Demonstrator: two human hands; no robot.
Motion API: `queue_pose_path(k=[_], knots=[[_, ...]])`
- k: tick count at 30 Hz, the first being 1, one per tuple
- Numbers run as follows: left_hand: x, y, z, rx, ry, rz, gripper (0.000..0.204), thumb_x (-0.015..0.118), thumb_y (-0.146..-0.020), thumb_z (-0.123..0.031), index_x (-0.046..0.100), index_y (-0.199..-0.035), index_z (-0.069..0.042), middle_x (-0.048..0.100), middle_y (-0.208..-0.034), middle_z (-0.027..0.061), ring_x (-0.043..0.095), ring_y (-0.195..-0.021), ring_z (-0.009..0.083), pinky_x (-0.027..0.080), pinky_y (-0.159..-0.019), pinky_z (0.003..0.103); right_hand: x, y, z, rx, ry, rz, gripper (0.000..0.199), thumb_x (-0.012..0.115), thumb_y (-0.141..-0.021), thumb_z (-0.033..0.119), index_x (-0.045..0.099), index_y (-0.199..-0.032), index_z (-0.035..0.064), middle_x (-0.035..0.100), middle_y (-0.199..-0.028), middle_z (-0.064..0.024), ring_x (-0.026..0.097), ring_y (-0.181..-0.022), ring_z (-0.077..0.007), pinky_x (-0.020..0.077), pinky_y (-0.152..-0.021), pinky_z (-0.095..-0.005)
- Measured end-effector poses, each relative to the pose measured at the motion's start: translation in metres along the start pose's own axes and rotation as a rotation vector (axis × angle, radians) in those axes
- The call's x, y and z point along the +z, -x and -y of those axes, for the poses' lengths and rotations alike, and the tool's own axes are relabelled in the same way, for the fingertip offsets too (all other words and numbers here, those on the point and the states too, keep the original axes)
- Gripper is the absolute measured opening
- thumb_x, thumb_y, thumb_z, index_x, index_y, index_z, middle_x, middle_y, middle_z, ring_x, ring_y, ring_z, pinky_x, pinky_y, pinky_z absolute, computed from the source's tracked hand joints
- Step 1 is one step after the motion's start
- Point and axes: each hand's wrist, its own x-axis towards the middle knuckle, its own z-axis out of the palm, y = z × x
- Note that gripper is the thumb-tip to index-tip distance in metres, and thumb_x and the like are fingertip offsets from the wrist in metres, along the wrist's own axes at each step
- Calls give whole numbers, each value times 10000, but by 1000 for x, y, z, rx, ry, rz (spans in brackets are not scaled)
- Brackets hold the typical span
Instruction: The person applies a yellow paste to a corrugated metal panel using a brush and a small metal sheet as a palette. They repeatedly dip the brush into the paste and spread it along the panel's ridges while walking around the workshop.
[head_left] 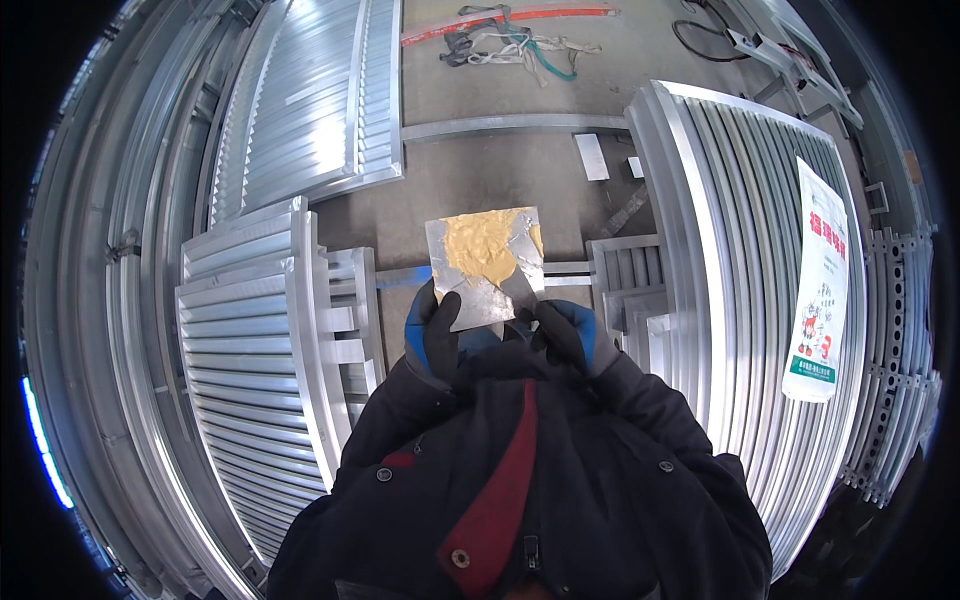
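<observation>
In front of my chest is a square silver metal plate (480, 306) with a thick smear of yellow putty (485, 245) over its upper middle. My left hand (434, 325), in a black and blue glove, grips the plate's lower left corner with the thumb on top. My right hand (562, 332), gloved alike, is closed at the lower right edge. From its fingers a dark, flat wedge like a scraper blade (514, 287) reaches over the plate up to the putty. Its handle is hidden in the glove. A little putty also shows at the plate's right edge.
Louvred metal panels lie stacked at left (245, 340), far left (310, 100) and right (690, 230). A white printed bag (815, 290) rests on the right stack. Beyond, tangled straps (500, 42) lie on the floor behind a metal bar (510, 126). Long metal profiles (120, 300) line the left side.
</observation>
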Motion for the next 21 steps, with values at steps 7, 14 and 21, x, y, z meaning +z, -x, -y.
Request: queue_pose_path(k=[7, 14, 21], knots=[[34, -102, -16, -56, 132, 47, 444, 513, -1139, -79, 533, -1571, 19, 666, -1486, 119, 661, -1334, 247, 542, -1117, 407, -84, -66, 25, -53, 15, 143, 741, 698, -855, -66, 545, -1576, 13, 734, -1138, -123, 729, -863, -188, 602, -754, -330], [40, -240, -15, -247, 301, -45, 416, 584, -1112, -58, 589, -1522, 11, 706, -1418, 138, 707, -1268, 266, 598, -1049, 436, -128, -179, 46, 213, -251, -99, 374, 722, -1100, 240, 731, -1404, 22, 767, -1032, -47, 708, -912, -115, 582, -770, -307], [-13, -450, -13, -271, 337, 47, 468, 540, -1127, -78, 525, -1585, 18, 679, -1473, 133, 670, -1327, 251, 526, -1136, 383, -161, -379, 96, 295, -345, -172, 386, 672, -1152, 384, 787, -1325, 59, 738, -877, 26, 601, -665, -37, 443, -570, -237]])
